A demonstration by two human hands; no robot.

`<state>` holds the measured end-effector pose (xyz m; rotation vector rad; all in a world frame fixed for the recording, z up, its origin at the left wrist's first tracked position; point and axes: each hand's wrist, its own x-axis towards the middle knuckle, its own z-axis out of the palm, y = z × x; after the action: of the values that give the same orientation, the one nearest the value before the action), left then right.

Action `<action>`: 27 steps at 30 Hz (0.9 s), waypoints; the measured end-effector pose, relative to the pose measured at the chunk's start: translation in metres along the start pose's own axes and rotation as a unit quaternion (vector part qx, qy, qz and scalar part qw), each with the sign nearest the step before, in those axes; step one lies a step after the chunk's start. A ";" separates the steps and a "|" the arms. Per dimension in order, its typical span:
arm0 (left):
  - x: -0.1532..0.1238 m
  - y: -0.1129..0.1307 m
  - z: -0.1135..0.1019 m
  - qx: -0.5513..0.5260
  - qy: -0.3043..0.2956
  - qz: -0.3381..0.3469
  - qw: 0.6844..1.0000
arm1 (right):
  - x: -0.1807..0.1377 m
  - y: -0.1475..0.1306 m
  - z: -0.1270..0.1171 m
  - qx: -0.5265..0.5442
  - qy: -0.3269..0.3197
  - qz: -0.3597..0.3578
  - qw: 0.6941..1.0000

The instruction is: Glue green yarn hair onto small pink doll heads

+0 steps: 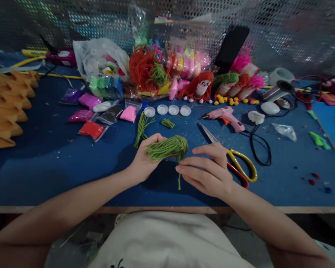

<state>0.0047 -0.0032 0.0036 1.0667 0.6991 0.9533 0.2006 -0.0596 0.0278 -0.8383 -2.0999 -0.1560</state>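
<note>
My left hand (pixel 145 158) is closed around a bundle of green yarn (pixel 167 147), held just above the blue table (pixel 58 163). My right hand (pixel 208 171) meets it from the right; its fingers pinch a green strand (pixel 179 178) that hangs down from the bundle. Two more green yarn pieces (pixel 142 128) lie on the table just beyond my left hand.
Scissors (pixel 234 160) with yellow and red handles lie right of my right hand. A pink glue gun (pixel 226 117) and its black cord are behind them. Small white lids (pixel 167 110), clay packets (pixel 92 128), yarn dolls (pixel 202 87) and orange paper shapes (pixel 8 108) fill the back and left.
</note>
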 end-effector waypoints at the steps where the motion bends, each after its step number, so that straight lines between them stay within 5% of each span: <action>1: 0.000 0.000 0.001 -0.005 0.001 0.002 1.000 | 0.000 -0.002 0.002 -0.005 0.008 0.007 1.000; 9: -0.005 -0.006 0.003 -0.055 0.072 -0.062 0.994 | 0.002 -0.004 0.005 -0.051 -0.029 -0.013 0.998; 16: -0.006 -0.006 0.005 -0.059 0.090 -0.059 0.992 | 0.009 -0.006 0.013 -0.105 0.099 0.137 0.980; 27: 0.001 0.007 0.005 -0.061 -0.010 -0.097 0.993 | 0.006 0.006 0.003 -0.160 0.067 0.121 0.977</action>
<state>0.0078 -0.0029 0.0117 0.8826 0.7050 0.8074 0.1998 -0.0509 0.0298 -1.2333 -1.8539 -0.4160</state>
